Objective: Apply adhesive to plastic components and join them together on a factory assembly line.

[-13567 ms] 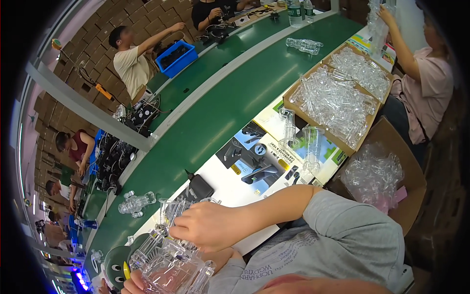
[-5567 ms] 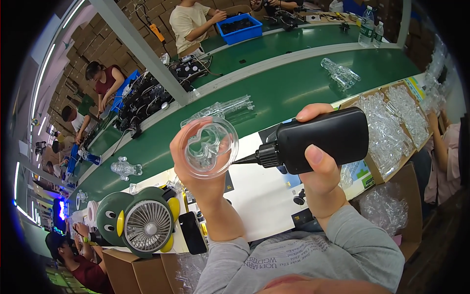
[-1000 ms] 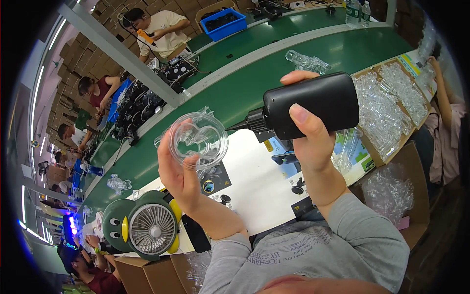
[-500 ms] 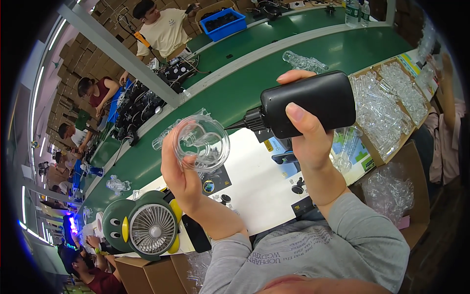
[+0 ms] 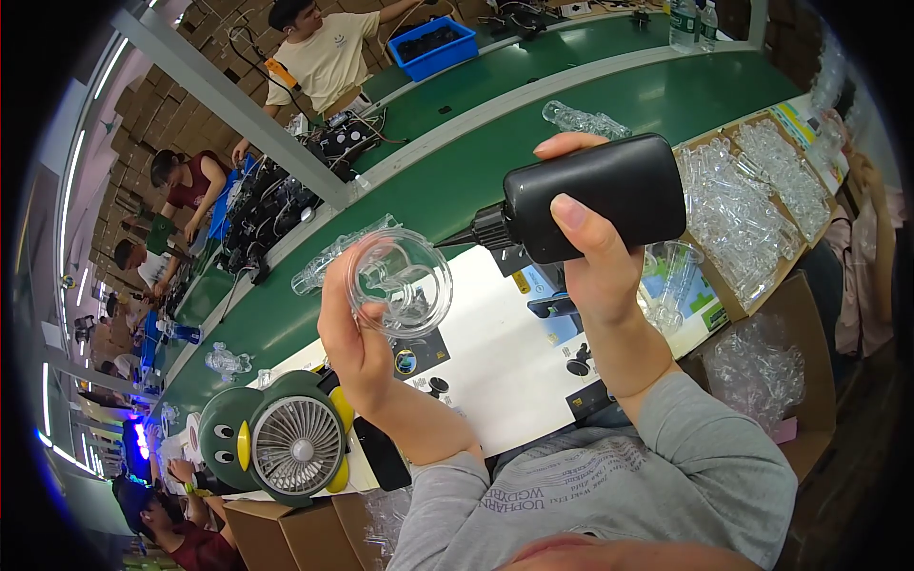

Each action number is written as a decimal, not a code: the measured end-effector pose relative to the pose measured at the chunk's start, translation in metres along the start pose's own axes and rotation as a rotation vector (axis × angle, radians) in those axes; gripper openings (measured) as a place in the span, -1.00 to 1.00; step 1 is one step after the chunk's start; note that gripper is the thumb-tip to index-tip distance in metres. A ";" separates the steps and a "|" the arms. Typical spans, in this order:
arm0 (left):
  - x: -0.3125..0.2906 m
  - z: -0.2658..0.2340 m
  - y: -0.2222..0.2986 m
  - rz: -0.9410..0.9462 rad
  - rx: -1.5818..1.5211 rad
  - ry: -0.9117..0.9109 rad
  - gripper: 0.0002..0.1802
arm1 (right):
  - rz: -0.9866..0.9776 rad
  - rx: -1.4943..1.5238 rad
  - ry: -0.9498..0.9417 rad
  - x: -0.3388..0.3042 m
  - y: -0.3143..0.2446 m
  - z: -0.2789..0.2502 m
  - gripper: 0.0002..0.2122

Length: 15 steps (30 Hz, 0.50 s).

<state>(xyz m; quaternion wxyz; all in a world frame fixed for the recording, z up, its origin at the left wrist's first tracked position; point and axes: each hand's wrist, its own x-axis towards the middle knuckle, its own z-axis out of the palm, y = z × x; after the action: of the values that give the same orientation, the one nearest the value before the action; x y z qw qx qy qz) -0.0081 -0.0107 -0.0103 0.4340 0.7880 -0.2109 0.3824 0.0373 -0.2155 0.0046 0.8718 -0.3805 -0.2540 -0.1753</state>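
Looks, as a judgement, like the step of applying something from the nozzle (image 5: 457, 238) of a black bottle (image 5: 595, 202) along the rim of a clear piece (image 5: 405, 285). Gripping the clear piece in the left hand (image 5: 350, 335), fingers clamped on its wall, round mouth turned toward the eyes, above the white tabletop (image 5: 481, 357). Holding the bottle at two o'clock from it in the right hand (image 5: 602, 266), fingers clamped around the body, nozzle aimed at the rim. Cannot tell whether touching the rim with the tip or stopping just beside it. Probably calls next for a steady tip, a light squeeze and a slow turn of the mouth. Counting outward from the held piece: one black bottle; one blue bin (image 5: 433, 49) at twelve o'clock; two water bottles (image 5: 683, 27) and a second clear piece (image 5: 586, 120) between one and two; at least one clear tube (image 5: 674, 285) at three, then a heap of clear parts (image 5: 728, 224) too jumbled to count; one fan (image 5: 276, 440) at seven; a third clear piece (image 5: 228, 360) at eight.
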 end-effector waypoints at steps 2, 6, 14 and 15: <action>0.000 0.001 0.000 0.004 -0.006 -0.008 -0.60 | -0.002 -0.002 -0.003 0.001 0.001 -0.001 -0.71; -0.001 0.000 -0.003 -0.019 -0.047 0.017 -0.55 | -0.037 -0.039 -0.009 0.001 0.004 -0.002 -0.72; 0.000 -0.009 -0.014 -0.073 -0.023 0.289 -0.54 | -0.034 -0.270 -0.178 0.003 0.039 0.007 -0.71; 0.003 -0.008 -0.013 -0.089 -0.052 0.316 -0.53 | -0.013 -0.344 -0.231 0.004 0.051 0.006 -0.71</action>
<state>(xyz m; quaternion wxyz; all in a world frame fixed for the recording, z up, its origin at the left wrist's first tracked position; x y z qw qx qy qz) -0.0009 0.0030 -0.0118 0.4986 0.7152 -0.1146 0.4761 0.0643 -0.1782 -0.0192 0.7579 -0.5397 -0.3212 -0.1767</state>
